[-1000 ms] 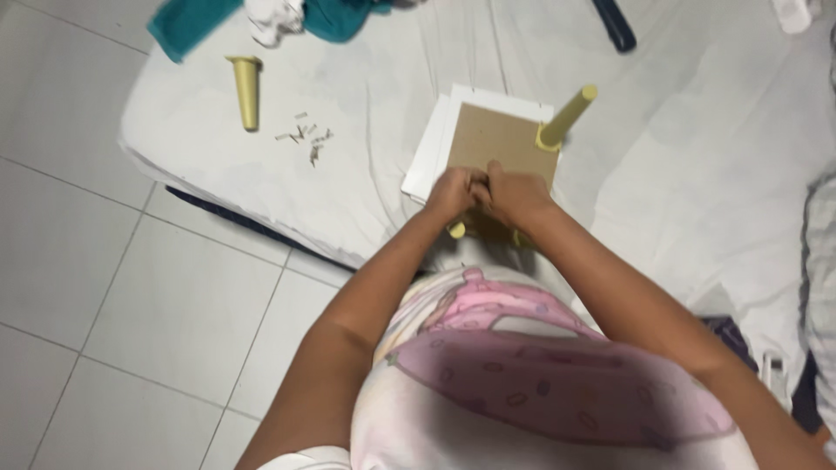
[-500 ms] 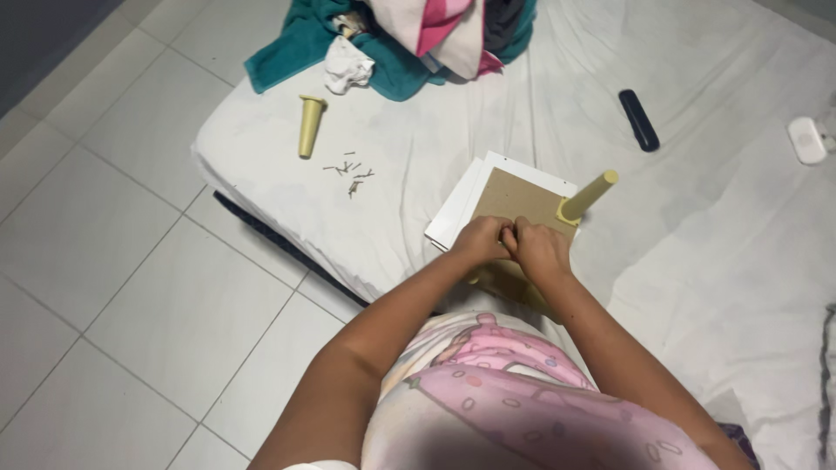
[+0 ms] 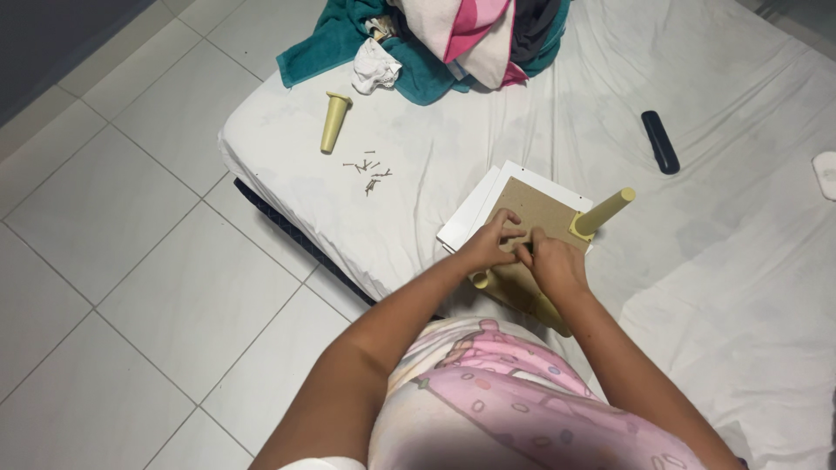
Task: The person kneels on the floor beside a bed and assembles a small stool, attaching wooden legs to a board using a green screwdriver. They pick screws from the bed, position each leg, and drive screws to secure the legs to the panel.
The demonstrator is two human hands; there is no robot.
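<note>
A small square furniture panel (image 3: 540,209), brown underside up with white edges, lies on the white mattress sheet (image 3: 435,165). One yellow-green tapered leg (image 3: 603,213) stands fixed at its far right corner. My left hand (image 3: 492,244) and my right hand (image 3: 550,261) meet at the panel's near edge, fingers pinched together over a small part I cannot make out. More yellow-green leg pieces (image 3: 544,309) show under my hands at the near corners. A loose leg (image 3: 333,122) lies at the far left, with several small screws (image 3: 369,170) scattered beside it.
A heap of clothes and towels (image 3: 453,43) sits at the head of the mattress. A dark remote-like bar (image 3: 660,141) lies to the right, and a white object (image 3: 825,170) at the right edge. White floor tiles (image 3: 131,261) lie to the left.
The view has tilted up and back, bringing the clothes heap fully into sight. My hands have stayed together at the panel's near edge.
</note>
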